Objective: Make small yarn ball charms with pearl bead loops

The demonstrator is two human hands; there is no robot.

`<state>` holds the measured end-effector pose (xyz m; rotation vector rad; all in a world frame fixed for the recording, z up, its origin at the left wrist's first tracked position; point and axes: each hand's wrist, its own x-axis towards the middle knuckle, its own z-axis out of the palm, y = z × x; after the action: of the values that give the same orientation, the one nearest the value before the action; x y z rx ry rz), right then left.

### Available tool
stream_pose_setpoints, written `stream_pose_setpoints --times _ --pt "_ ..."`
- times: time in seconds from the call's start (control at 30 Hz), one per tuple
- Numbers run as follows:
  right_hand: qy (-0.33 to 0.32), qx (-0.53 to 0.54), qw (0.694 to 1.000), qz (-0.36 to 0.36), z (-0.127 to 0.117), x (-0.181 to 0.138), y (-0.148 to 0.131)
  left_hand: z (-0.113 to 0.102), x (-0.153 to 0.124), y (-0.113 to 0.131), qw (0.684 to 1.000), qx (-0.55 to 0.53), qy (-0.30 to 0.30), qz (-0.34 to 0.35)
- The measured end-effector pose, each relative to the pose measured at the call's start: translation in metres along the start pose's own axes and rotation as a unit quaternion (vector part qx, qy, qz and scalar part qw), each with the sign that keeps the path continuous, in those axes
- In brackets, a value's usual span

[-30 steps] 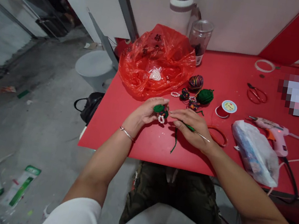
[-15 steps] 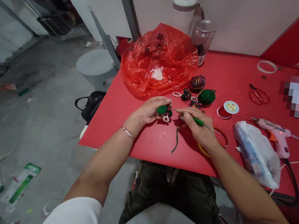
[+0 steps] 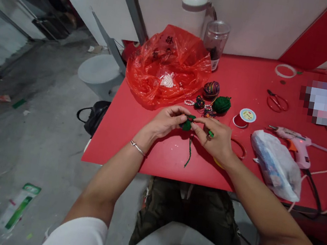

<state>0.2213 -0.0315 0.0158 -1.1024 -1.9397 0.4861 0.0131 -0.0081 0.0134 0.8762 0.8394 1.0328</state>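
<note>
Left hand (image 3: 168,123) grips a green crocheted piece (image 3: 187,125) above the red table (image 3: 121,149), near side; right hand (image 3: 217,140), clasping a green-handled tool (image 3: 211,134), meets its right edge. Beyond: green yarn ball (image 3: 221,104); far left, red bag (image 3: 145,82); right, glue gun (image 3: 302,150).

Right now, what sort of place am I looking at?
Probably a small craft workspace, whether at home or in a shop I can't tell: a pink glue gun, a green yarn ball and red-handled snips lie on the red tabletop.
</note>
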Motion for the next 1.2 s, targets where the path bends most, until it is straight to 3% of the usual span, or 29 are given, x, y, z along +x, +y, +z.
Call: stream_pose_setpoints --times 0.4,0.73,1.0,1.2 --pt "-0.033 0.085 0.994 0.063 0.001 0.002 0.000 0.001 0.000 -0.004 0.997 0.064 -0.006 0.035" --pt "-0.023 0.158 0.977 0.144 -0.002 0.005 -0.005 0.000 0.000 -0.004 0.995 0.075 0.003 0.060" --pt "-0.041 0.140 0.981 0.128 0.002 0.006 -0.005 0.004 0.000 -0.005 0.992 0.102 -0.023 0.066" --pt "-0.062 0.174 0.971 0.155 -0.005 0.012 -0.010 0.008 -0.001 -0.001 0.984 0.124 -0.009 0.126"
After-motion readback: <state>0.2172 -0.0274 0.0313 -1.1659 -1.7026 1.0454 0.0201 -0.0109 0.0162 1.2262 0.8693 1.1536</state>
